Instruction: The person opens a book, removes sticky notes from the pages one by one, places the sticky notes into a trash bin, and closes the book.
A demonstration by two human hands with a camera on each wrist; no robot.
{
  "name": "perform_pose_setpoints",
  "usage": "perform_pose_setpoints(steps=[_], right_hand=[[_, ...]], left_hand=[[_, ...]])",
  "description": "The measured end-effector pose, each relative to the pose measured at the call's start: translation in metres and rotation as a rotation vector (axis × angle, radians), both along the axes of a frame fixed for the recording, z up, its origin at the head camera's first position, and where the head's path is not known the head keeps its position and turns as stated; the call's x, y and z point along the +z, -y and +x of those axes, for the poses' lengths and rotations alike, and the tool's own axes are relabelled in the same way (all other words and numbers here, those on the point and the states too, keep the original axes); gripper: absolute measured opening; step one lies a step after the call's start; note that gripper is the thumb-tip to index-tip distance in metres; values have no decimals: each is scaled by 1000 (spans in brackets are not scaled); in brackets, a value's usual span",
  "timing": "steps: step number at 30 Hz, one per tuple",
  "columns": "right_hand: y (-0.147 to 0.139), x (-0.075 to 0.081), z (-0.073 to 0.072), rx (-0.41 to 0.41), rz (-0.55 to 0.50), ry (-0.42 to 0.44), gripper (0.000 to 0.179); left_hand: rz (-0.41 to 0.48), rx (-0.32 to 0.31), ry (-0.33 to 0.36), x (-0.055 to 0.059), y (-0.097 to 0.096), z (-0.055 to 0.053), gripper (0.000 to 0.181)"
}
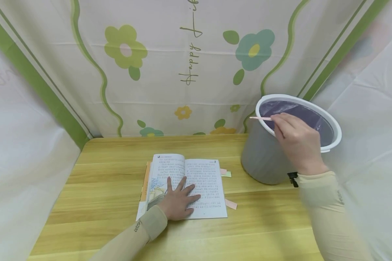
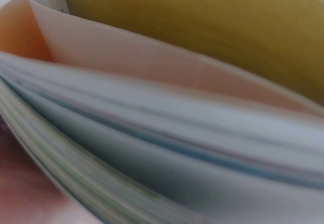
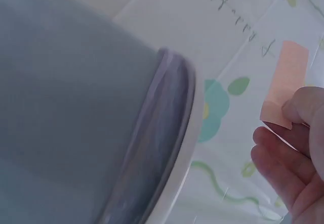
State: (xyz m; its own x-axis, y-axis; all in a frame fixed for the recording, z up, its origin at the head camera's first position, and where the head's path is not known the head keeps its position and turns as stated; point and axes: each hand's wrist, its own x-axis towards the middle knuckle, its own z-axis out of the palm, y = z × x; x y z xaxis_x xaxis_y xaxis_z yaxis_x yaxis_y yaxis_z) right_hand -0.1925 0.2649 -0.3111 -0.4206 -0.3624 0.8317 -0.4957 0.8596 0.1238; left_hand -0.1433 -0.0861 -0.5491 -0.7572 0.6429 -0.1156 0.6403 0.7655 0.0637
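An open book with printed text lies on the wooden table. My left hand rests on its lower middle with the fingers spread across both pages. In the left wrist view the page edges fill most of the picture, blurred. My right hand is raised in front of the trash bin's opening and pinches a pink sticky tab between thumb and finger. The right wrist view shows the tab as a flat strip sticking out past the thumb. Pink tabs and a green tab stick out from the book's right edge.
A grey trash bin with a white rim and a purple liner stands at the table's right side. A black clip-like piece shows near the right wrist. A flower-patterned curtain hangs behind the wooden table.
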Motion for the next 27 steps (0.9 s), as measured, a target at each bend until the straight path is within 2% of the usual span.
perform_pose_setpoints(steps=[4, 14, 27], right_hand=[[-19, 2, 3, -67, -30, 19, 23], [-58, 2, 4, -145, -45, 72, 26], [-84, -3, 0, -239, 2, 183, 25]], left_hand=[[-9, 1, -3, -2, 0, 0, 52], [0, -5, -18, -8, 1, -3, 53], [-2, 1, 5, -3, 0, -1, 52]])
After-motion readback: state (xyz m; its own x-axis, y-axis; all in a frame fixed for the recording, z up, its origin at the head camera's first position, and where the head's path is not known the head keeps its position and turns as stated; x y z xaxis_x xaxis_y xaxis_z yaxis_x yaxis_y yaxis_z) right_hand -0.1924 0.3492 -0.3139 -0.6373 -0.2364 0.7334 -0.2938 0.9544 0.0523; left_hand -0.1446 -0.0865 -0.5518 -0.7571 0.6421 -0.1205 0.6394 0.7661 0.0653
